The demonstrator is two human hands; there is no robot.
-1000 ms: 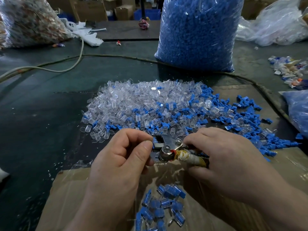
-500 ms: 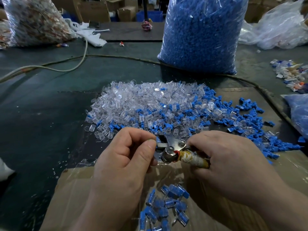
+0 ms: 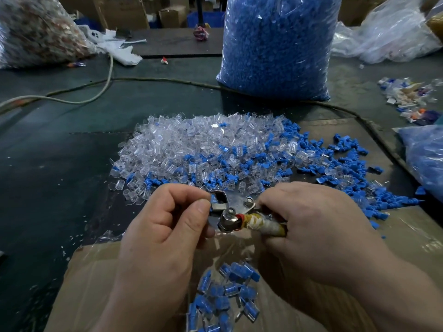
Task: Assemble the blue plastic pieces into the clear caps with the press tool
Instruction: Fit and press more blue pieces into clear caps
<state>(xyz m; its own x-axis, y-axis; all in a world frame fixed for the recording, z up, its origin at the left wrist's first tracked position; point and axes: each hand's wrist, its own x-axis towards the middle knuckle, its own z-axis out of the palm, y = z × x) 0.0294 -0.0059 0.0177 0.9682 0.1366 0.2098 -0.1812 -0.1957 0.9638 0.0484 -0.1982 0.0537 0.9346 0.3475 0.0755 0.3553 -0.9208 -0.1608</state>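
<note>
2 bare hands: left hand (image 3: 163, 236), right hand (image 3: 318, 231); wrists, forearms bare; left thumbnail short.

- My right hand (image 3: 311, 226) grips the taped handle of the press tool (image 3: 236, 207).
- My left hand (image 3: 165, 226) pinches a blue piece (image 3: 213, 199) at the tool's metal head; only a sliver of it shows.
- Just beyond lies the heap of clear caps (image 3: 191, 147), with loose blue pieces (image 3: 347, 164) mixed in and spread to its right.
- Finished caps (image 3: 225, 293) lie on the cardboard (image 3: 407, 236) below my hands.
- A big bag of blue parts (image 3: 275, 44) stands behind.
</note>
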